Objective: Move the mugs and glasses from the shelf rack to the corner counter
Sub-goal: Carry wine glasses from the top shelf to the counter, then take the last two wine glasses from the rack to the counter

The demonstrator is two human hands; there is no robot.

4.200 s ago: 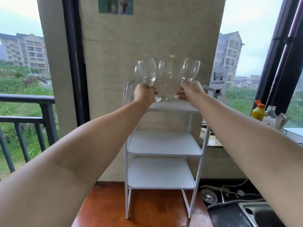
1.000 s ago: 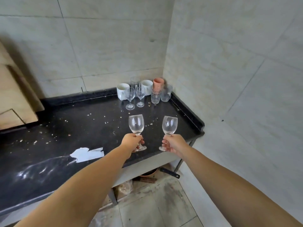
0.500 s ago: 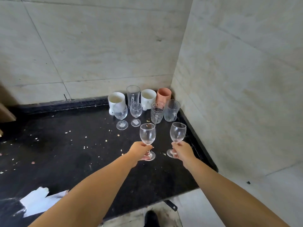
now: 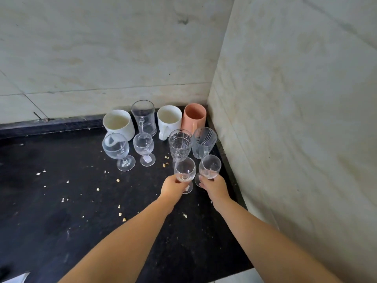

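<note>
Corner counter (image 4: 61,201) | two wine glasses (image 4: 184,170), (image 4: 209,166) gripped by stems, left hand (image 4: 172,187), right hand (image 4: 215,187) | set near clustered mugs (image 4: 169,120), sparing collisions.

Tiled corner, as I see it from above.
Two pale marble-look walls (image 4: 122,58) meet at 1 o'clock; a black crumb-speckled counter (image 4: 61,201) fills 6 to 9 o'clock under soft daylight.
</note>
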